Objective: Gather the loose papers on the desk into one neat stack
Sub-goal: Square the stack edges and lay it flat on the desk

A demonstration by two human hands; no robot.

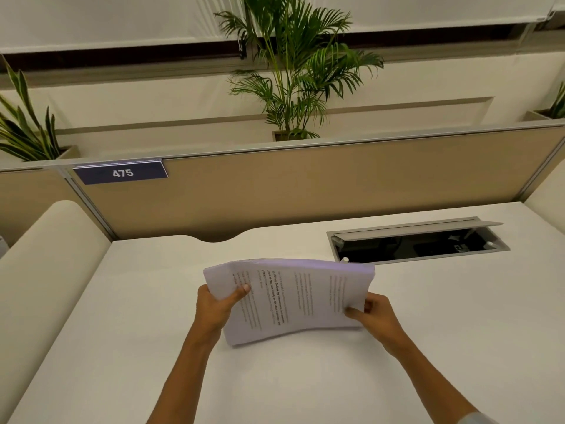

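A stack of printed white papers (293,298) is held above the white desk (122,332), tilted and slightly bowed, with the text running sideways. My left hand (215,307) grips its left edge, thumb on top of the sheets. My right hand (374,313) pinches the right edge near the lower corner. The lower edge of the stack is close to the desk surface; whether it touches I cannot tell. No other loose sheets show on the desk.
An open cable hatch (419,240) with a raised metal lid lies in the desk behind the papers to the right. A tan partition (305,191) with a "475" sign (120,172) closes the back. Potted plants (290,71) stand behind it.
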